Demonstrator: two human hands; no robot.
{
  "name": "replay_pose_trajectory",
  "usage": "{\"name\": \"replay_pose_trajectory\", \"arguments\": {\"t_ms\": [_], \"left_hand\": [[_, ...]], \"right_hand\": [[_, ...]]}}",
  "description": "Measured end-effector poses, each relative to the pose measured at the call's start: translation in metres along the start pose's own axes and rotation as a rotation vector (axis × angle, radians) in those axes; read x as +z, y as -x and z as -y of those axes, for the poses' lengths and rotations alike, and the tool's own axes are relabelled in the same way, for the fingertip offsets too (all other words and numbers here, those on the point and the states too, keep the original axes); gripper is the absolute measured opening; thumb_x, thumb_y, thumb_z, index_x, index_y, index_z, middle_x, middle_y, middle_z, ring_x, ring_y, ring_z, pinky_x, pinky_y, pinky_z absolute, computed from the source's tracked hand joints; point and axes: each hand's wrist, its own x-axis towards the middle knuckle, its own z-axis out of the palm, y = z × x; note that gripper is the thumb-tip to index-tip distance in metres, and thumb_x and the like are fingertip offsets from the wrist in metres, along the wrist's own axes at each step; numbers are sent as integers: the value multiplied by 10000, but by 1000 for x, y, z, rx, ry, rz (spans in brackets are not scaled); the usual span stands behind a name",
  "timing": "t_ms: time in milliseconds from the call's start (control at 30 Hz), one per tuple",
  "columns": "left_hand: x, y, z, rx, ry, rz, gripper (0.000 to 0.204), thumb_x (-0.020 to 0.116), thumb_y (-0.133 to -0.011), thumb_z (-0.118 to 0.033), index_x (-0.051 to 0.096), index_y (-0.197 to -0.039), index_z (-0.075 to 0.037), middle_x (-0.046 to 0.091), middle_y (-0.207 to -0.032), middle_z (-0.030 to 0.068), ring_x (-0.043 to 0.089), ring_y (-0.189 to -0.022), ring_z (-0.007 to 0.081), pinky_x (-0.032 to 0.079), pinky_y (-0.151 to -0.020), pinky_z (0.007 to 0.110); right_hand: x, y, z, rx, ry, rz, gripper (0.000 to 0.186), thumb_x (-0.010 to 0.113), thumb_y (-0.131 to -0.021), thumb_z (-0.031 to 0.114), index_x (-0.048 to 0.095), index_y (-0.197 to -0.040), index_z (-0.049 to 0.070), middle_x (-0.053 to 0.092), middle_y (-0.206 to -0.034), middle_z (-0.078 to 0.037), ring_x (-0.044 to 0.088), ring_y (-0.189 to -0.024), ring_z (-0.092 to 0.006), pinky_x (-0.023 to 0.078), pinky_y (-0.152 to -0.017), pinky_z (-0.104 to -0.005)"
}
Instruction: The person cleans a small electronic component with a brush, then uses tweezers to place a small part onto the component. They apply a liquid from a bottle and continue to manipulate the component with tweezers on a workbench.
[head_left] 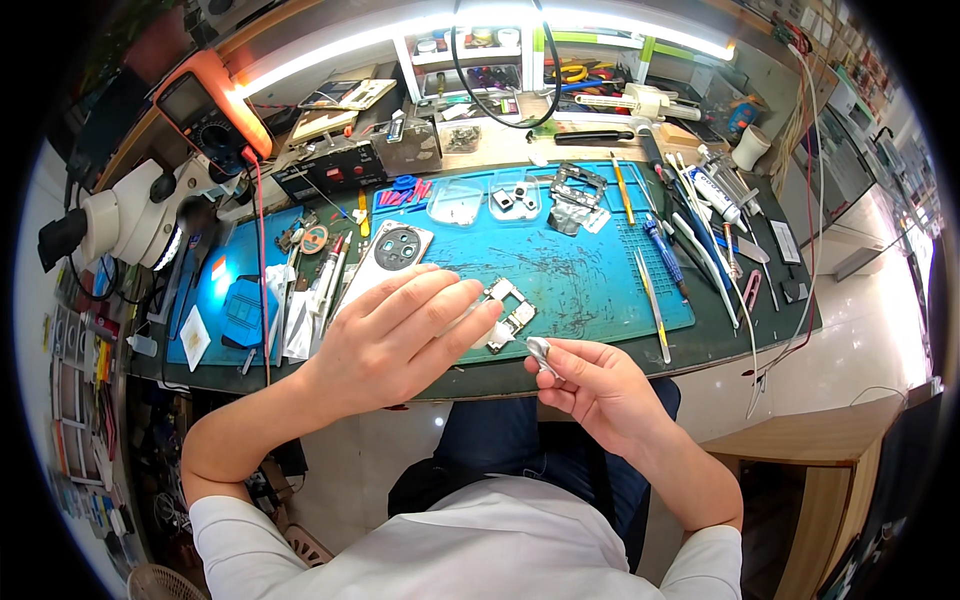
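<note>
My left hand (408, 325) reaches in over the near edge of the work mat, back up, with its fingers stretched out and its thumb hidden. Just beyond its fingertips is a small phone circuit board (516, 310) with a pale frame and open gaps; whether the hand touches it is hidden. Pinched between the thumb and fingers of my right hand (590, 380) is a small crumpled silvery piece (538, 350), close to the board's near end. A grey phone back panel (400, 247) with a round black camera ring lies past my left hand.
Beneath the parts spreads a blue cutting mat (590, 270). Clear plastic boxes (455, 203) and a metal phone frame (578, 187) lie at its far side. Tweezers (652, 305) and screwdrivers (665, 258) line the right. An orange multimeter (210, 115) and a microscope (125, 215) stand left.
</note>
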Motion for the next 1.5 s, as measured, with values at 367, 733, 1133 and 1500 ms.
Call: {"name": "replay_pose_trajectory", "arguments": {"t_ms": [367,733,1133,1500], "left_hand": [[55,16,13,-686,774,-152,516,767,-873,36,550,-1337,-27,658,-1289,179,639,-1283,324,520,-1078,401],[80,18,25,-912,728,-68,648,780,-892,-93,491,-1468,-24,692,-1272,150,675,-1162,301,520,-1022,404],[51,35,-51,-824,496,56,954,915,-760,-184,403,-1546,-12,647,-1315,113,578,-1172,307,428,-1025,424],[54,33,-52,-794,500,22,925,900,-754,-161,440,-1545,-22,647,-1139,102,577,-1091,298,461,-965,411]], "right_hand": [[-4,3,14,-189,283,-29,287,659,-1049,121,684,-1288,-36,741,-1167,-110,723,-946,-152,612,-877,-294],[-4,-30,21,-1062,1628,-139,270,721,-847,-76,760,-1090,35,682,-979,-93,688,-828,-244,555,-685,-347],[5,-47,12,-1155,1967,176,392,720,-703,3,751,-1094,16,659,-1075,-74,661,-909,-239,560,-768,-350],[6,-48,14,-1122,2020,187,427,738,-697,10,764,-1123,20,669,-1093,-71,659,-928,-241,561,-794,-351]]}}
